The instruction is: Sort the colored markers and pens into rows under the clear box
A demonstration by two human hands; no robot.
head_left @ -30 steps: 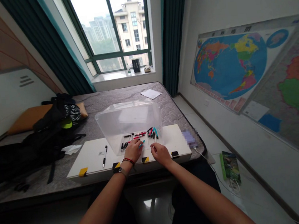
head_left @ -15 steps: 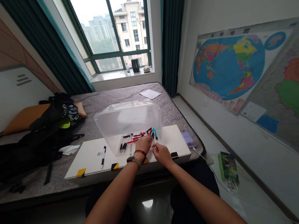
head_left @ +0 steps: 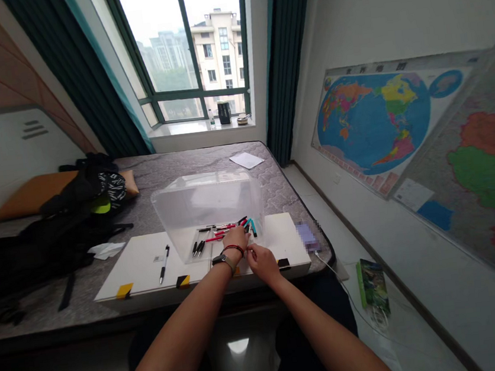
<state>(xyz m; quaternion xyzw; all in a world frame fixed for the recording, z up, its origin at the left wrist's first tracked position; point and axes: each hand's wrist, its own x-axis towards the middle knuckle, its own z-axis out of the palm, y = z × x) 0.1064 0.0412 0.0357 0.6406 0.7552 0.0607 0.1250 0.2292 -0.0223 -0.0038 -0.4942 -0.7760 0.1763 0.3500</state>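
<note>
My left hand (head_left: 236,238), with a watch and a red band on its wrist, reaches over the open front of a clear plastic bin (head_left: 205,205) lying on its side. Its fingers are pinched together, close to the fingertips of my right hand (head_left: 262,262). The right hand is also closed in a pinch; whatever is between the fingers is too small to name. Just beyond the left hand lie several red pens (head_left: 221,232) and teal pens (head_left: 253,226). Black pens (head_left: 198,248) rest farther left in the bin. One black-and-white pen (head_left: 164,264) lies apart on the white box (head_left: 138,263).
The white box sits at the front of a grey mattress (head_left: 191,159). Black bags (head_left: 44,250) and a tissue (head_left: 106,250) are on the left. A blurred phone-like object (head_left: 308,237) with a white cable lies right. Paper (head_left: 247,160) lies behind the bin.
The view has shifted slightly, so the box and bin appear a little lower and farther left. Both hands stay close together at the bin's front, fingers still pinched.
</note>
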